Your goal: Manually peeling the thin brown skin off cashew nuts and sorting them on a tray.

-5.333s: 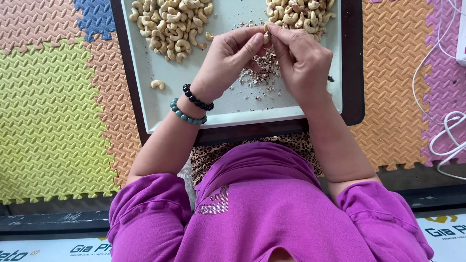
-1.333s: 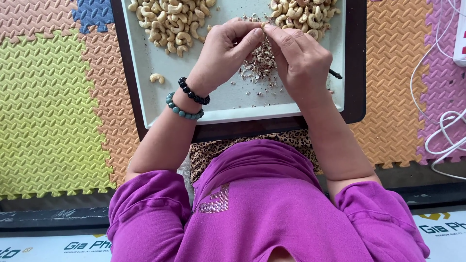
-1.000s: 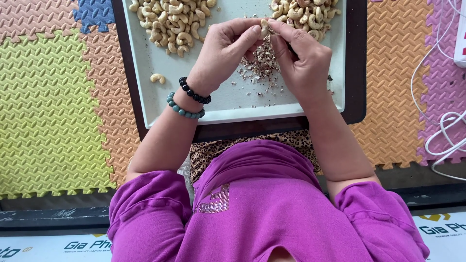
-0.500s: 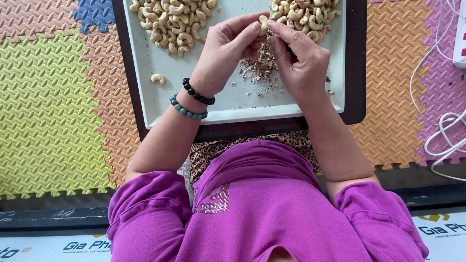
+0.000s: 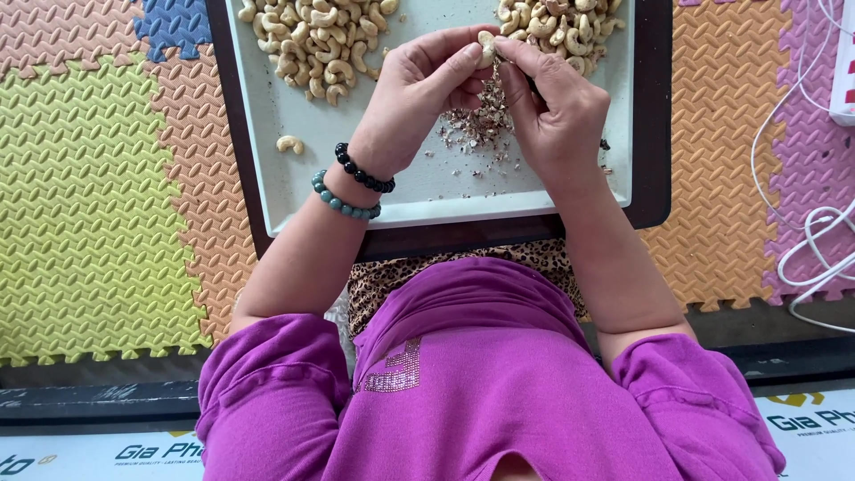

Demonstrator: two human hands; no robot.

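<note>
The cashew [image 5: 485,42] sat above the tray [image 5: 267,125], pinched at your left hand's [image 5: 419,93] fingertips. Your right hand [image 5: 557,107] closed narrowly on it from the right. Skin flakes [image 5: 476,125] lay below, nut piles [image 5: 321,40] beyond.

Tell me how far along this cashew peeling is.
Looks done: a pile of pale cashews at the tray's upper left, and a heap of skin flakes below the hands. In hand: the left hand and right hand pinch one cashew between fingertips. Left: the browner pile at the upper right, partly out of frame.
</note>
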